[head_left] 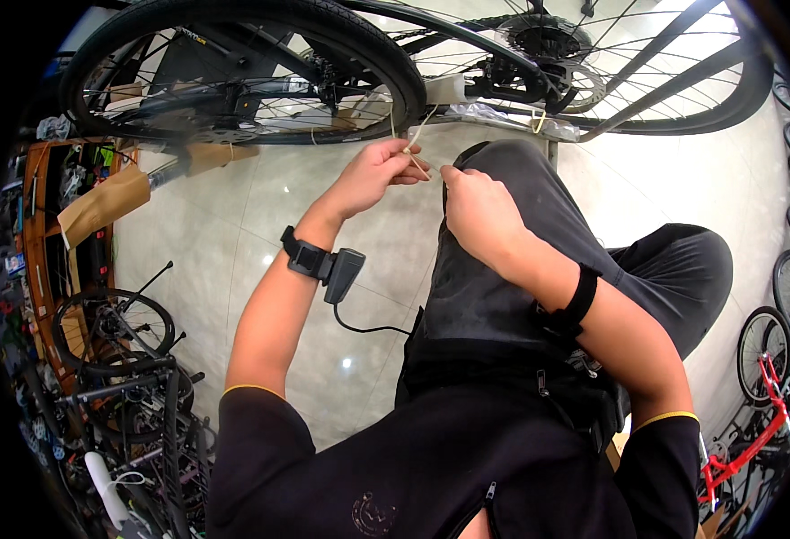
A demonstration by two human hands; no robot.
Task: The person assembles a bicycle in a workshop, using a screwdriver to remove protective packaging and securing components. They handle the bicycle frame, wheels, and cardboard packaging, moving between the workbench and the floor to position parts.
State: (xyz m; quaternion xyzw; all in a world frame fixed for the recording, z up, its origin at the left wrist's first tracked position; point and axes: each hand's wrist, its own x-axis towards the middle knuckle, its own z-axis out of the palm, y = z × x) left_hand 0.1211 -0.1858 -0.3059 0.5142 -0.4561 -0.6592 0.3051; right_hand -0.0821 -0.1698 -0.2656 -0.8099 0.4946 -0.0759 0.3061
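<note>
A thin, pale yellowish tie (426,119) rises from between the fingers of my left hand (368,178), just below a black bicycle tyre (410,76). The thumb and forefinger pinch it, while the other fingers stretch to the right. My right hand (485,211) is closed beside my raised knee, its fingertips pressed together close to the tie's lower end. Whatever those fingertips hold is too small to make out. Behind both hands lies a bicycle with a chain and rear wheel (747,83). Another pale tie (538,122) loops around its lower part.
Brown cardboard (105,205) juts out on the left beside a wooden shelf (40,202). Below it stand a wheel (112,366) and dark bike parts. Along the right edge are a red bicycle frame (744,456) and several wheels. Pale floor tiles (202,234) spread beneath me.
</note>
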